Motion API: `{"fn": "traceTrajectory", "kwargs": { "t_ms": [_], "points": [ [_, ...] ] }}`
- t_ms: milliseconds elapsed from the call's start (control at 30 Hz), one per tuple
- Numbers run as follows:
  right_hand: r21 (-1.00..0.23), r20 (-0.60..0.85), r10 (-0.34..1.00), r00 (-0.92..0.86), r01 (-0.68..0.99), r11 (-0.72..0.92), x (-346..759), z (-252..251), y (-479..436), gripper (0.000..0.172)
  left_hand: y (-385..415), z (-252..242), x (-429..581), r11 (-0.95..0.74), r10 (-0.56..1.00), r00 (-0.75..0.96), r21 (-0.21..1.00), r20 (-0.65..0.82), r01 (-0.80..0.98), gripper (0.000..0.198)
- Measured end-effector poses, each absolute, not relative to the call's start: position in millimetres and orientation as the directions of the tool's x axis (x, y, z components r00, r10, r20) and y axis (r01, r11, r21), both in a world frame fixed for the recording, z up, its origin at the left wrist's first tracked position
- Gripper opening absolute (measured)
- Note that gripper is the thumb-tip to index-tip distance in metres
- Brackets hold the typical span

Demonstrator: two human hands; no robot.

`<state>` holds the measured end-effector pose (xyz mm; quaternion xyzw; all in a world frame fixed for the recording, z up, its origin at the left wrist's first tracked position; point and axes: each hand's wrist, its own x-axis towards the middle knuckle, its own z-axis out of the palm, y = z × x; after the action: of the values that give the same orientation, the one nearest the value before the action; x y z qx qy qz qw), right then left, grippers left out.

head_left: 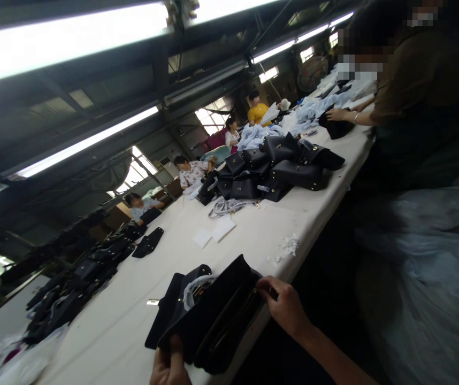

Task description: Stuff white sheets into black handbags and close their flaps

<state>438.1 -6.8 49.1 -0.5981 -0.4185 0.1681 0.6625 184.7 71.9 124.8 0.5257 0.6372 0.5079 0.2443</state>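
Note:
A black handbag (213,315) lies near the front edge of the white table, its flap folded back to the left and its mouth open toward me. Pale wrapping (197,289) covers its handle, and a small metal clasp plate (153,302) shows at the flap's edge. With thumb and fingers my left hand (170,364) grips the bag's lower left edge. My right hand (281,302) pinches the bag's right end near the top corner. The inside of the bag is dark and hard to make out.
Black handbags (273,166) are heaped farther along the table (181,235), near grey straps (229,207) and white pads (223,228). More black bags (85,272) lie along the left edge. White scraps (289,246) lie at the right edge. A co-worker's hand (337,114) touches a black bag.

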Motion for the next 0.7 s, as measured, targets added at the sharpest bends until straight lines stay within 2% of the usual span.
{"fn": "traceTrajectory", "kwargs": {
  "t_ms": [467, 700],
  "points": [
    [-0.906, 0.423, 0.69, 0.588, 0.272, 0.324, 433.4, 44.7, 0.7, 0.012, 63.5, 118.3, 184.1, -0.074, 0.905, -0.334, 0.872, 0.262, 0.483, 0.059],
    [-0.886, 0.463, 0.683, 0.565, 0.299, 0.353, 434.3, 46.0, -1.8, 0.012, 60.4, 118.0, 200.4, -0.052, 0.823, -0.478, 0.879, 0.306, 0.474, 0.054]
  ]
}}
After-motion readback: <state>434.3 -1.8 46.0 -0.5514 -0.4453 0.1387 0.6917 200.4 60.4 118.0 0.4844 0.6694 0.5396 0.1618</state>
